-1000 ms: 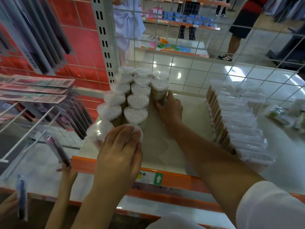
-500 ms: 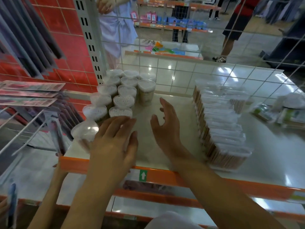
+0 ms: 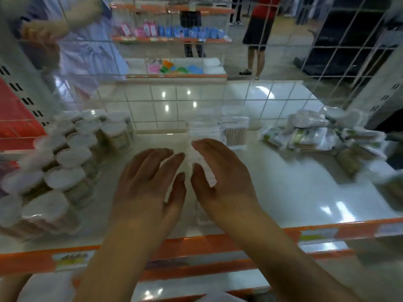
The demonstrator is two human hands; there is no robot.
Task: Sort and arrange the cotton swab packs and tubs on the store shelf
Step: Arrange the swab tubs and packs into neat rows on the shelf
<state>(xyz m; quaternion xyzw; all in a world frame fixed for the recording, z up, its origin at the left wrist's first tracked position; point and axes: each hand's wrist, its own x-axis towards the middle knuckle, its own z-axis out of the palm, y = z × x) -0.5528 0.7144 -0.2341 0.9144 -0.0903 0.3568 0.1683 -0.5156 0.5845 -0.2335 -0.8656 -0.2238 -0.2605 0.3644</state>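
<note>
**A:** What sits furthest left on the shelf?

**B:** A block of clear plastic tubs, packed in rows that run from the orange front lip back toward the wire grid. The lids are white and rounded, and tan swab sticks show through the walls. Motion blur softens their outlines, so the exact lid shape is hard to read.

**A:** And the hands?

**B:** Both are over the middle of the glossy pale shelf. The left hand is palm down, its fingers straight and slightly spread, gripping nothing. Just beside it, the right hand is turned edge-on against a row of clear swab packs. Its fingers lie along the row's right flank and its thumb along the near left side. Whether it truly clamps a pack or only touches the row, I cannot tell.

**A:** How does that row look?

**B:** It is thin, crinkly transparent film with white tips, running away from the hands to the grid. At its far end a pack shows upright wooden sticks.

**A:** Further right?

**B:** There is a loose heap of flat bagged packs, shiny wrap with greenish printing, lying tilted over one another near the back right corner.
</note>
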